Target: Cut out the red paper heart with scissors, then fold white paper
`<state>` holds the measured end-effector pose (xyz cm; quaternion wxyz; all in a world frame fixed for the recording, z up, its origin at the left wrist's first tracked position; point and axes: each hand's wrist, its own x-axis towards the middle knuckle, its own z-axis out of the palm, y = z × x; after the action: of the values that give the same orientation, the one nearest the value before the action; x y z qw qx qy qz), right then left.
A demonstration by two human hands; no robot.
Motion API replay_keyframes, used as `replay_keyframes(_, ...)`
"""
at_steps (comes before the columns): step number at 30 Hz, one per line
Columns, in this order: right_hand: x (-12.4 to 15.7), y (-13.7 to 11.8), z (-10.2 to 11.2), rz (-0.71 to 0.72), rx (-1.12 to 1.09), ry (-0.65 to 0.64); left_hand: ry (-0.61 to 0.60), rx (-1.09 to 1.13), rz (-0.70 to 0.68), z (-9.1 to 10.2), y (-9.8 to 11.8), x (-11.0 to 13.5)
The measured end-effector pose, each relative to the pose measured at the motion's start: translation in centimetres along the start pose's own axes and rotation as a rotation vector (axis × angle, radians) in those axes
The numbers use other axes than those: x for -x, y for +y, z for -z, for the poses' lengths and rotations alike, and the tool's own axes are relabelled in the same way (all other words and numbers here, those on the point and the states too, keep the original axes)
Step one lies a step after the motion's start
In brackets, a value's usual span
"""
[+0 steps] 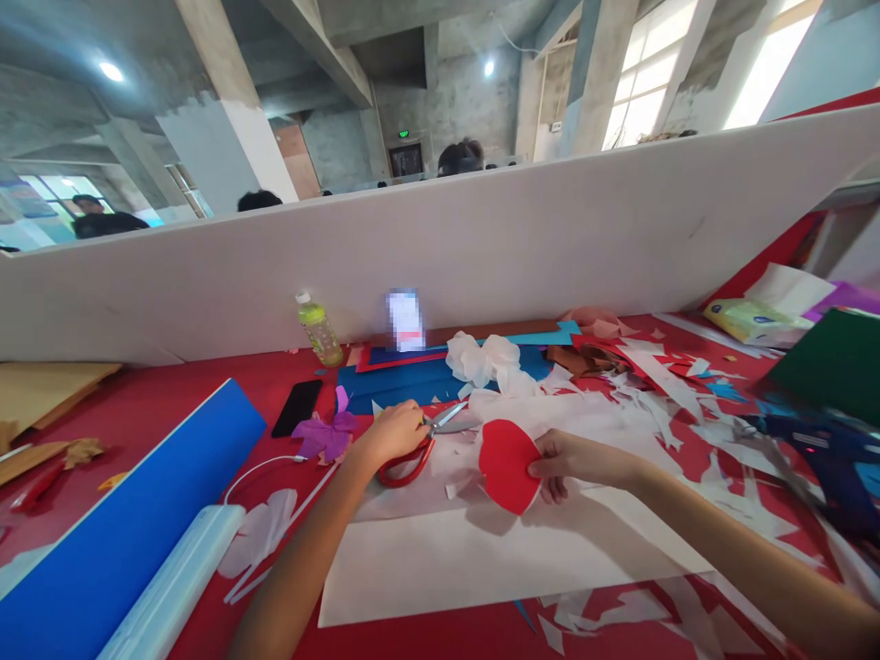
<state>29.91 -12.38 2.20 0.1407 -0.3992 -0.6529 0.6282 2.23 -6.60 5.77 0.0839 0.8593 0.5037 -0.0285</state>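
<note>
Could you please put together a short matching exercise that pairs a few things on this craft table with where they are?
Things:
1. scissors
2. red paper shape
3. green bottle
4. black phone

Places:
A. upright by the white partition
B. lying flat on the red table, left of the purple flower
C. in the left hand
D. in the right hand

Pairs: 1-C, 2-D, 3-A, 4-B
</note>
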Motion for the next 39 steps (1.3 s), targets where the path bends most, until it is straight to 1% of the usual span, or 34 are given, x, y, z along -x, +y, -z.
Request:
replay_keyframes(1,-0.3,0.0,-0.4,0.000,-0.022,0.007,0.006,0.063,-0.046,0.3,0.7,0.2)
replay_keyframes(2,-0.5,-0.1,-0.8,0.003,-0.045,0.016,0.020,0.243,-0.138,0.4,1.4,0.4)
replay_keyframes(3,-0.8,-0.1,-1.2,0.007,-0.066,0.026,-0.025,0.417,-0.225,0.4,2.2,0.5)
replay_keyframes(4,-1.1,-0.2,-1.6,0.013,-0.086,0.041,-0.070,0.540,-0.262,0.3,3.0,0.7)
replay_keyframes(5,-1.3,-0.3,-1.9,0.015,-0.105,0.052,-0.091,0.598,-0.246,0.1,3.7,0.8)
replay_keyframes(7,-1.6,-0.3,-2.5,0.016,-0.143,0.071,-0.031,0.644,-0.115,-0.7,4.8,1.0)
replay_keyframes(9,-1.7,-0.1,-2.8,0.013,-0.171,0.086,0.004,0.683,-0.040,-1.5,5.1,1.1)
replay_keyframes(11,-1.7,0.1,-2.9,0.013,-0.174,0.093,0.007,0.743,-0.026,-2.2,4.9,1.1)
replay_keyframes(13,-1.5,0.2,-2.9,0.009,-0.160,0.090,0.015,0.811,-0.030,-2.6,4.0,1.1)
replay_keyframes(15,-1.3,0.3,-2.7,-0.004,-0.136,0.086,0.067,0.848,-0.019,-2.9,2.8,1.0)
replay_keyframes(18,-1.0,0.5,-2.4,-0.052,-0.117,0.109,0.181,0.769,0.022,-3.3,0.6,0.9)
replay_keyframes(19,-0.9,0.6,-2.3,-0.080,-0.114,0.108,0.213,0.696,0.037,-3.4,-0.1,0.8)
replay_keyframes(20,-0.8,0.7,-2.3,-0.107,-0.109,0.098,0.272,0.588,0.074,-3.6,-0.8,0.9)
replay_keyframes(22,-0.6,0.9,-2.2,-0.152,-0.090,0.054,0.443,0.333,0.148,-4.0,-2.0,1.2)
replay_keyframes(24,-0.4,0.7,-2.4,-0.167,-0.050,0.016,0.618,0.131,0.160,-4.4,-2.5,1.7)
replay_keyframes(25,-0.3,0.4,-2.4,-0.174,-0.005,0.015,0.676,0.080,0.134,-4.6,-2.5,2.1)
replay_keyframes(26,-0.2,0.0,-2.5,-0.184,0.073,0.032,0.706,0.063,0.090,-4.8,-2.2,2.5)
replay_keyframes(27,0.0,-0.5,-2.5,-0.201,0.197,0.074,0.711,0.074,0.038,-4.9,-1.8,2.9)
replay_keyframes(28,0.3,-1.1,-2.5,-0.227,0.379,0.160,0.690,0.099,-0.020,-5.0,-1.2,3.4)
replay_keyframes(29,0.6,-1.7,-2.4,-0.244,0.621,0.287,0.658,0.126,-0.085,-5.0,-0.6,3.8)
replay_keyframes(30,1.0,-2.3,-2.2,-0.270,0.898,0.466,0.621,0.142,-0.134,-5.1,0.1,4.2)
replay_keyframes(31,1.3,-2.8,-2.1,-0.308,1.120,0.654,0.587,0.153,-0.163,-5.1,0.8,4.5)
replay_keyframes(32,1.7,-3.1,-2.1,-0.329,1.207,0.724,0.556,0.154,-0.195,-5.2,1.4,4.8)
replay_keyframes(33,2.0,-3.3,-2.3,-0.337,1.279,0.769,0.535,0.144,-0.226,-5.3,2.0,5.0)
replay_keyframes(34,2.2,-3.2,-2.6,-0.320,1.323,0.757,0.517,0.128,-0.256,-5.4,2.5,5.2)
replay_keyframes(36,2.3,-2.5,-4.0,-0.216,1.387,0.709,0.493,0.093,-0.323,-5.8,3.3,5.6)
replay_keyframes(38,1.9,-1.5,-6.0,-0.083,1.396,0.610,0.468,0.070,-0.390,-6.4,4.3,6.1)
replay_keyframes(39,1.6,-1.1,-7.0,-0.043,1.391,0.557,0.450,0.061,-0.424,-6.6,4.8,6.4)
